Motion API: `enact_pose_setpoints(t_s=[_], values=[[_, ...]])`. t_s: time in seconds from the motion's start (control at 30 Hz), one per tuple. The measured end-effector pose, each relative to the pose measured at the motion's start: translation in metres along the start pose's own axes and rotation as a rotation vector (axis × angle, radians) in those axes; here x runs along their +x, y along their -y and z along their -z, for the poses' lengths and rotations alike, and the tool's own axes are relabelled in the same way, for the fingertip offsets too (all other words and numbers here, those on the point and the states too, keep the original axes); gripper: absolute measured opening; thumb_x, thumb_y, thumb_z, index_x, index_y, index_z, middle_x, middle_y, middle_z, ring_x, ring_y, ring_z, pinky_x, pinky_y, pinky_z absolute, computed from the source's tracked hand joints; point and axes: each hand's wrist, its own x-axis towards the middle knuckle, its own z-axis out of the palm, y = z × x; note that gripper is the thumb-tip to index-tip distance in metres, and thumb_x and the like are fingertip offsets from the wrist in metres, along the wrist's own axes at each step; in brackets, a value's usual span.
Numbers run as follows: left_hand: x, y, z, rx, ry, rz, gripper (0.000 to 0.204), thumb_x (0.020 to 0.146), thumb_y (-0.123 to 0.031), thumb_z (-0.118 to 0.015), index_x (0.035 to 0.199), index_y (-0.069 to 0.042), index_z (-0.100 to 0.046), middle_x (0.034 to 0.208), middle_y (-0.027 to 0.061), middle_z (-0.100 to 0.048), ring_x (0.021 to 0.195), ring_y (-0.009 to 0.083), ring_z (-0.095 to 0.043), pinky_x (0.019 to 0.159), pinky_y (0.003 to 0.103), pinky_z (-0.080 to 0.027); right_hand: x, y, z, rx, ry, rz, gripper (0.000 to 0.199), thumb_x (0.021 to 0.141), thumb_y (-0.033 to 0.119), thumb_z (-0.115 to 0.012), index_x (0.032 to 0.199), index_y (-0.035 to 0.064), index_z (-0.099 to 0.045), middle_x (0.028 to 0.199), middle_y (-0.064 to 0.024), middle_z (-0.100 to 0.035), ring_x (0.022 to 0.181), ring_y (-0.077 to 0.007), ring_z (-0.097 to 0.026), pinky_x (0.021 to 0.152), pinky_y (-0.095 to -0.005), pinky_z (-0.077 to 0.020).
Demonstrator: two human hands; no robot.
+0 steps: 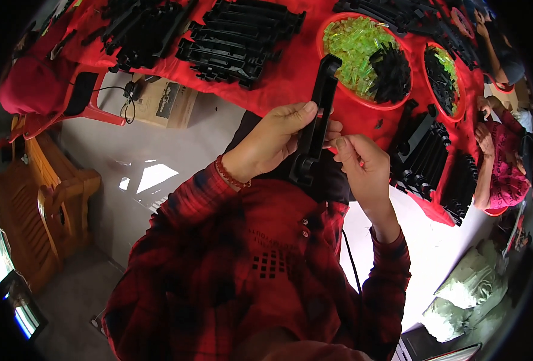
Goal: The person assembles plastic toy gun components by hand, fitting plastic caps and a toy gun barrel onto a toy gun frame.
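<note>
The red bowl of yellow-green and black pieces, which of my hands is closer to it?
Right. The right hand sits just below the red bowl, beside the black plastic bar. The left hand grips that bar farther left.

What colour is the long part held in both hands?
Black part, seen in the head view.

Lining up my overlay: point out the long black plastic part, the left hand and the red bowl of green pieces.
long black plastic part (322,99), head view, upper shaft.
left hand (275,138), head view, back of hand.
red bowl (363,102), head view, lower rim.
</note>
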Motion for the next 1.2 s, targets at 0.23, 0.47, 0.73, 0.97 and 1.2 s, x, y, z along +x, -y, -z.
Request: enact_pose_setpoints(t_s=[0.23, 0.47, 0.73, 0.97, 1.2], values=[[-0.003, -0.009, 0.007, 0.08, 0.023, 0.02, 0.045, 0.105, -0.029, -0.045, 0.135, 0.004, -0.05, 0.113, 0.0205, -0.067, 0.107, 0.0277, -0.066, 0.099, 0.041, -0.052, -0.004, -0.012, -0.001, 0.152, -0.145, -0.043, 0.013, 0.099, 0.011, -0.06, 0.104, -0.001, -0.064, 0.084, -0.0033, -0.062, 0.074, -0.0089, -0.057, 0.065, -0.022, -0.0455], [-0.009, -0.035, -0.001, 0.326, 0.138, 0.228, 0.047, 0.105, -0.027, -0.046, 0.145, -0.002, -0.043, 0.102, 0.0217, -0.069, 0.075, 0.0203, -0.071, 0.071, 0.03, -0.061, 0.021, -0.03, 0.014, -0.234, -0.33, 0.234, 0.064, 0.09, -0.006, -0.064, 0.149, 0.0077, -0.042, 0.123, -0.0136, -0.056, 0.094, -0.0163, -0.063, 0.075, -0.0271, -0.0511], [-0.002, -0.05, -0.003, 0.457, 0.233, 0.308, 0.047, 0.104, -0.028, -0.049, 0.144, -0.003, -0.045, 0.087, 0.0165, -0.07, 0.063, 0.0156, -0.068, 0.061, 0.026, -0.058, 0.018, -0.041, 0.012, -0.158, -0.215, 0.228, 0.041, 0.087, -0.005, -0.067, 0.128, 0.0031, -0.062, 0.111, -0.0119, -0.063, 0.093, -0.0184, -0.064, 0.081, -0.0291, -0.0539], [0.002, -0.055, -0.005, 0.486, 0.217, 0.331, 0.05, 0.103, -0.029, -0.049, 0.145, -0.003, -0.044, 0.085, 0.0159, -0.07, 0.06, 0.0151, -0.066, 0.059, 0.026, -0.057, 0.013, -0.05, 0.008, -0.105, -0.282, 0.194, 0.039, 0.087, -0.002, -0.069, 0.125, 0.0023, -0.063, 0.106, -0.0109, -0.063, 0.084, -0.0166, -0.062, 0.076, -0.0287, -0.0528], [0.028, -0.034, 0.04, 0.006, 0.454, 0.244, 0.075, 0.103, -0.056, -0.029, 0.148, 0.005, -0.031, 0.113, 0.0228, -0.068, 0.083, 0.0281, -0.073, 0.075, 0.034, -0.061, -0.005, -0.051, 0.008, -0.159, -0.312, 0.225, 0.035, 0.081, 0.002, -0.077, 0.113, 0.0005, -0.065, 0.095, -0.0095, -0.062, 0.076, -0.0166, -0.061, 0.069, -0.0291, -0.0508]])
